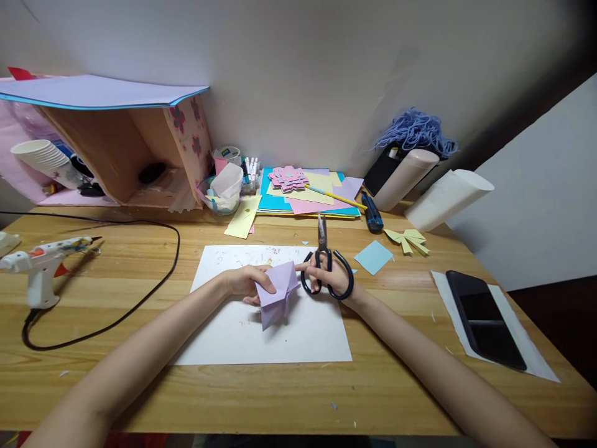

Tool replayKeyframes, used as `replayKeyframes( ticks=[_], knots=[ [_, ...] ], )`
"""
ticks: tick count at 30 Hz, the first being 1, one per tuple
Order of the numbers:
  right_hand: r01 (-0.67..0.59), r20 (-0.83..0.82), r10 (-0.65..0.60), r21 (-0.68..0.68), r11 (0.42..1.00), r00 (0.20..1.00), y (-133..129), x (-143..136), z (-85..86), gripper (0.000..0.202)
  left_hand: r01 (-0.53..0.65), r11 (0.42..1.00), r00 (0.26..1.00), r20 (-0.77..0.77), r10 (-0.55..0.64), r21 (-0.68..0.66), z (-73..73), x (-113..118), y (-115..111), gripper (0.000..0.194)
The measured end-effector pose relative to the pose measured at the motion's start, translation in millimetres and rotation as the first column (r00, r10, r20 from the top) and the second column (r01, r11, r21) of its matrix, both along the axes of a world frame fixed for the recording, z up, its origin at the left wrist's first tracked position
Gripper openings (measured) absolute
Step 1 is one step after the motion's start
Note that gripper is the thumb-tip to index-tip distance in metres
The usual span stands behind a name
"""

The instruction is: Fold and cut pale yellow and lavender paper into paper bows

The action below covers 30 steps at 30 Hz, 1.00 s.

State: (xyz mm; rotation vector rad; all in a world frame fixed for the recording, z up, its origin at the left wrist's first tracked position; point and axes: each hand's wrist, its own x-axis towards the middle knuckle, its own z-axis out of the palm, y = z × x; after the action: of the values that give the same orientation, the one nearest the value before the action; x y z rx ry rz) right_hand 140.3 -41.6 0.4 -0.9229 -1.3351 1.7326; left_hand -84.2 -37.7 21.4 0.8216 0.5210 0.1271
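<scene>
Pinched between the thumb and fingers of my left hand is a folded piece of purple paper, its lower flap hanging at an angle. My right hand has its fingers through the black handles of a pair of scissors, whose blades point up and away from me. One finger of that hand reaches toward the paper's right edge; whether it touches, I cannot tell. Both hands are above a white sheet marked with small coloured specks.
A white glue gun with a looping black cord lies at left. Behind are a cardboard box, stacked coloured papers, and a utility knife. Toward the right are a blue paper square, a yellow paper bow and a phone.
</scene>
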Motion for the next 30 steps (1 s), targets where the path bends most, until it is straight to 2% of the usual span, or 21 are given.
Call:
replayKeyframes(
  ticks=[3, 6, 7, 9, 11, 13, 15, 17, 19, 20, 22, 24, 27, 30],
  knots=[
    [-0.041, 0.041, 0.041, -0.004, 0.999, 0.998, -1, -7, -1.7, 0.042, 0.03, 0.999, 0.999, -0.029, -0.031, -0.04, 4.6, 2, -1, 0.026],
    [-0.042, 0.064, 0.041, 0.015, 0.999, 0.997, -3, -8, -0.7, 0.042, 0.007, 0.999, 1.0, -0.008, -0.007, -0.036, 4.4, 3, 0, 0.02],
    [-0.017, 0.067, 0.015, 0.024, 1.0, 0.998, -3, -8, -0.3, 0.041, -0.034, 0.999, 0.999, 0.006, 0.034, -0.028, 3.2, 4, 0, 0.018],
    [0.077, 0.044, -0.078, 0.014, 0.997, 0.996, -4, -6, -0.2, 0.04, -0.217, 0.976, 0.975, 0.034, 0.217, -0.014, -0.2, 6, 2, 0.019],
    [0.201, -0.029, -0.202, -0.043, 0.979, 0.979, -4, -6, -1.0, 0.041, -0.452, 0.892, 0.89, 0.072, 0.451, 0.005, -3.5, 8, 4, 0.028],
    [0.313, -0.132, -0.328, -0.121, 0.942, 0.936, -4, -6, -2.2, 0.044, -0.601, 0.798, 0.794, 0.145, 0.59, 0.041, -6.0, 10, 6, 0.04],
    [0.39, -0.212, -0.422, -0.176, 0.904, 0.881, -5, -8, -3.6, 0.045, -0.619, 0.78, 0.776, 0.236, 0.586, 0.098, -7.2, 13, 7, 0.052],
    [0.423, -0.246, -0.461, -0.195, 0.885, 0.853, -5, -9, -4.9, 0.046, -0.574, 0.799, 0.806, 0.293, 0.514, 0.177, -7.7, 17, 5, 0.061],
    [0.414, -0.25, -0.45, -0.186, 0.891, 0.857, -6, -10, -6.1, 0.047, -0.533, 0.795, 0.841, 0.283, 0.461, 0.291, -7.9, 22, 1, 0.064],
    [0.398, -0.242, -0.431, -0.174, 0.901, 0.869, -8, -11, -6.5, 0.047, -0.527, 0.773, 0.849, 0.257, 0.462, 0.352, -7.9, 25, -2, 0.062],
    [0.361, -0.214, -0.386, -0.144, 0.921, 0.897, -11, -13, -6.5, 0.048, -0.556, 0.695, 0.822, 0.183, 0.539, 0.456, -7.9, 31, -8, 0.053],
    [0.305, -0.171, -0.324, -0.126, 0.944, 0.931, -14, -16, -5.3, 0.05, -0.597, 0.617, 0.755, 0.1, 0.648, 0.513, -7.9, 35, -13, 0.042],
    [0.204, -0.119, -0.22, -0.134, 0.97, 0.968, -19, -18, -1.7, 0.048, -0.672, 0.572, 0.675, 0.072, 0.734, 0.47, -7.6, 36, -16, 0.035],
    [0.194, -0.123, -0.212, -0.147, 0.97, 0.969, -20, -18, 1.4, 0.044, -0.709, 0.631, 0.688, 0.11, 0.717, 0.314, -7.1, 30, -13, 0.034]
  ],
)
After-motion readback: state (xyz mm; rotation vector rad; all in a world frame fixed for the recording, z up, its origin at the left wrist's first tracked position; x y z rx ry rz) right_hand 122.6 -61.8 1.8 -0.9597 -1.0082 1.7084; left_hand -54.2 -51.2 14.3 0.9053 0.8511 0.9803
